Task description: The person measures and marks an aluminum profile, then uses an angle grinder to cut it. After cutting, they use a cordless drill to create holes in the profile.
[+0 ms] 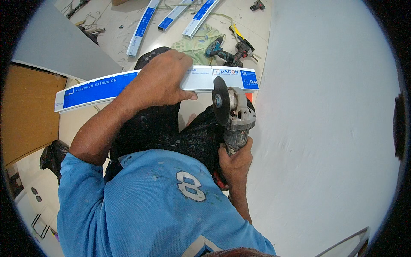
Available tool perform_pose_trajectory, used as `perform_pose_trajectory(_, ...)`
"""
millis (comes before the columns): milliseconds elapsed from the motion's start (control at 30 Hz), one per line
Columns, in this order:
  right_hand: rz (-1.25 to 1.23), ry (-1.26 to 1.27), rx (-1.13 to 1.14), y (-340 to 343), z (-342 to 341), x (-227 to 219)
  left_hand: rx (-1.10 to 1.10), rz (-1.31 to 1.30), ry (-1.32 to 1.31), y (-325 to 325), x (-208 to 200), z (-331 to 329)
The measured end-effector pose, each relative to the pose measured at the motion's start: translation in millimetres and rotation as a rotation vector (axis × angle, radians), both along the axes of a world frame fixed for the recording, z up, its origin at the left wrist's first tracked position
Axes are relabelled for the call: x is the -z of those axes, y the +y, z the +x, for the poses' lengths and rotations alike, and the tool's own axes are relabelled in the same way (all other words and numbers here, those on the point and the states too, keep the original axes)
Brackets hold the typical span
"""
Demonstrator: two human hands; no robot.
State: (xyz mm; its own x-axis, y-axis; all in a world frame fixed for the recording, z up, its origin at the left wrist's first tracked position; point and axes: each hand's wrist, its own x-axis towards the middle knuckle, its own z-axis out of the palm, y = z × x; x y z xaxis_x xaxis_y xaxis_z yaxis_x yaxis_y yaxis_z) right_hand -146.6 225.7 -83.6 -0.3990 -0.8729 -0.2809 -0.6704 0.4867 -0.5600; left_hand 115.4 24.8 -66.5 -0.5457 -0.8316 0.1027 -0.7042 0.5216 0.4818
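A long aluminium profile [100, 89], wrapped in blue and white film, lies crosswise over my knees. My left hand [165, 77] is closed over it near the middle, fingers on the far side and thumb on the near edge. In my right hand [236, 162] is an angle grinder [237, 124], gripped by its body with the head pointing away from me. Its dark thin disc [221, 101] stands upright at the near edge of the profile, right of my left hand. A thin line crosses the film just above the disc; whether the disc touches the metal I cannot tell.
Several more wrapped profiles [143, 28] lie on the tiled floor ahead. Near them are a teal cordless drill [219, 52], another power tool [244, 50] and a crumpled green cloth [197, 45]. A white wall [325, 107] rises close on my right; a wooden panel [30, 111] stands left.
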Motion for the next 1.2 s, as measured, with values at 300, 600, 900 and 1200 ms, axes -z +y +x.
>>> perform_pose_trajectory(300,-0.024,0.023,-0.001,-0.7,4.1,-1.6,0.004,-0.043,-0.001,0.7,4.8,-0.2)
perform_pose_trajectory(600,-0.053,0.040,-0.011,-0.5,7.6,-1.0,0.003,-0.046,0.005,3.1,4.8,-0.7)
perform_pose_trajectory(900,-0.015,0.031,0.013,0.3,9.4,-1.5,0.009,-0.052,0.012,3.0,6.3,-0.4)
perform_pose_trajectory(1200,-0.023,0.022,-0.005,3.9,5.2,5.7,0.009,-0.009,0.015,2.6,6.5,0.2)
